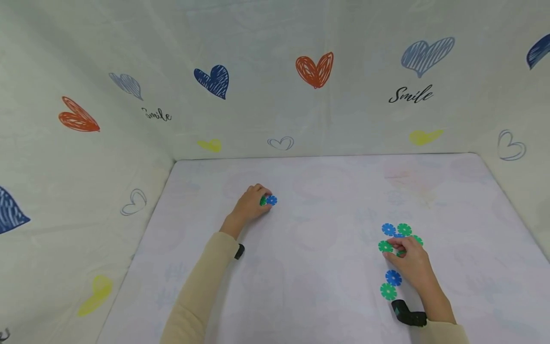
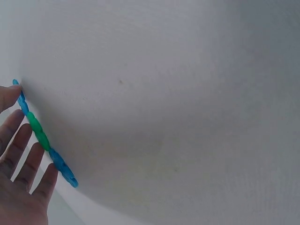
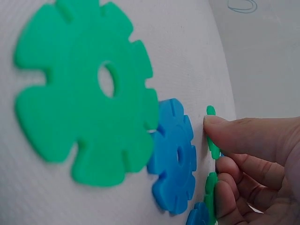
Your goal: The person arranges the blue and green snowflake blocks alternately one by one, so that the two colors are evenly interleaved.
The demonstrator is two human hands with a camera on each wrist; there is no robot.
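Observation:
At the left of the table, my left hand [image 1: 251, 203] grips a short row of notched plastic discs by their edges, thumb on one side and fingers on the other. In the left wrist view the row shows a green disc [image 2: 37, 131] between a blue disc [image 2: 64, 168] and more blue by the thumb. Farther right and nearer, my right hand [image 1: 413, 265] pinches a green notched disc [image 1: 385, 246] between thumb and fingers. Just beyond that hand lie a blue disc [image 1: 388, 229] and another green one [image 1: 404, 230]; the hand partly hides others.
On the near side of my right hand, a blue disc [image 1: 393, 277] and a green disc [image 1: 388, 291] lie close together, beside the black wrist camera [image 1: 408, 314]. White cloth walls [image 1: 258, 119] printed with hearts rise at the table's [image 1: 318, 267] back and sides.

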